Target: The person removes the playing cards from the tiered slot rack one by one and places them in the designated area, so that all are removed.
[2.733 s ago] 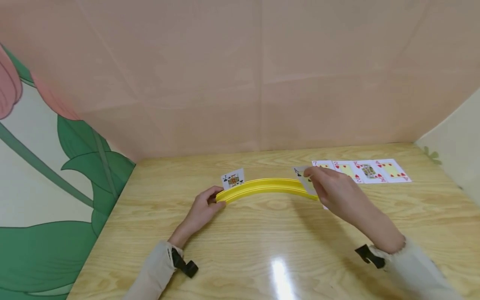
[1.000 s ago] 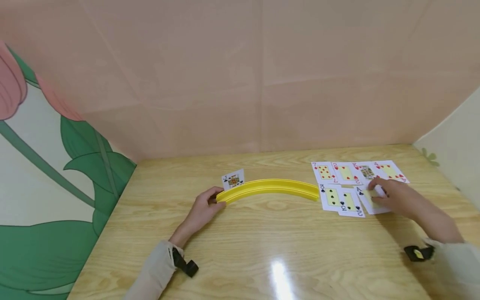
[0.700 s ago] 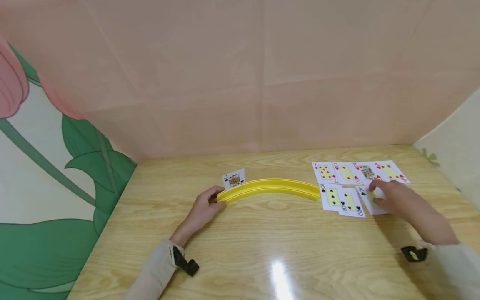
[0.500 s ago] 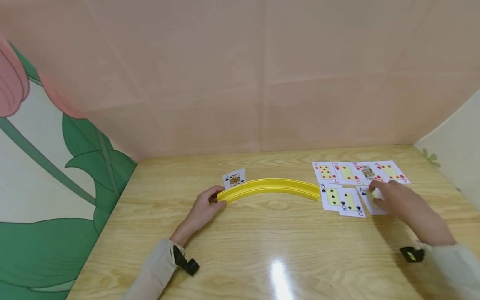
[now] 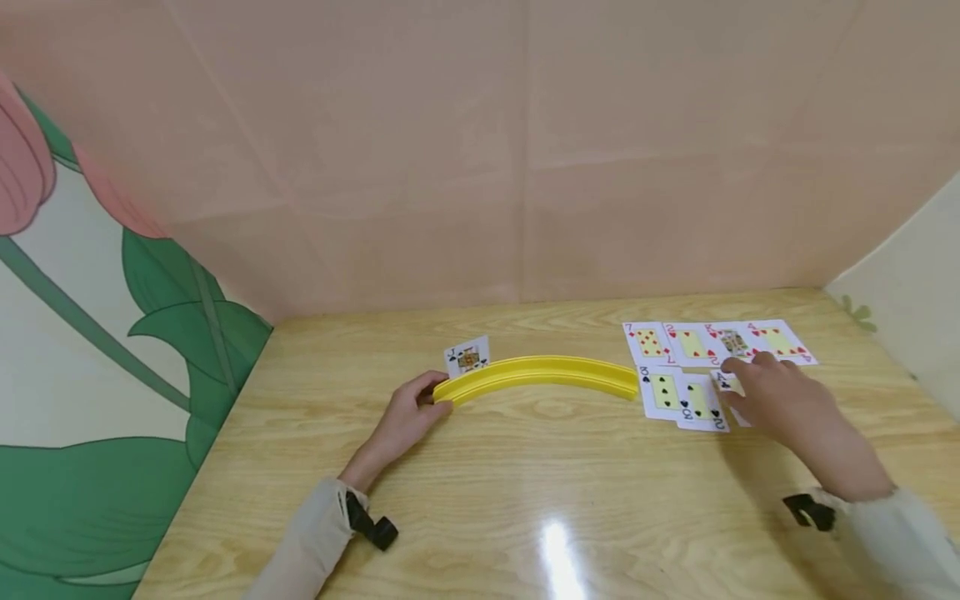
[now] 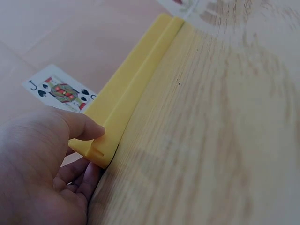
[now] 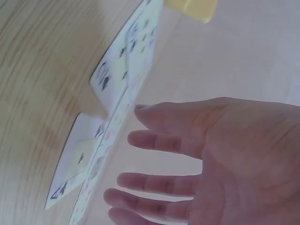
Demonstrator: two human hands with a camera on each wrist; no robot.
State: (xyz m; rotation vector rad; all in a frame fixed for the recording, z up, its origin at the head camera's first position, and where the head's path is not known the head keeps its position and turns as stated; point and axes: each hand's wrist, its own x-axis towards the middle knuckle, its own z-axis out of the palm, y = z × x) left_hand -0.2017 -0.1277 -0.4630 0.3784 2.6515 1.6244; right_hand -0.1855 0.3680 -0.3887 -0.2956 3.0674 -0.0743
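Note:
My left hand (image 5: pixel 405 412) grips the left end of the curved yellow card holder (image 5: pixel 551 371), thumb on its front. In the left wrist view the thumb presses the holder (image 6: pixel 133 86) and other fingers curl behind its end. A jack of spades (image 5: pixel 468 357) stands tilted in its slot near that hand. My right hand (image 5: pixel 787 400) hovers over a black-suit playing card (image 5: pixel 727 382) lying face up at the right, partly covering it. In the right wrist view the right hand (image 7: pixel 187 159) has its fingers extended, apart from the card (image 7: pixel 77 154), with nothing between them.
A back row of red-suit playing cards, including a seven of diamonds (image 5: pixel 649 343) and a king (image 5: pixel 731 342), lies at the right. In front lie two spade cards, one (image 5: pixel 663 392) overlapping the other (image 5: pixel 702 403). A pink cloth wall (image 5: pixel 517 167) backs the wooden table (image 5: pixel 480 500).
My right hand took a black-suit card from the holder's right end to the table at the right, let go of it, and has shifted slightly left. The left hand stays on the holder.

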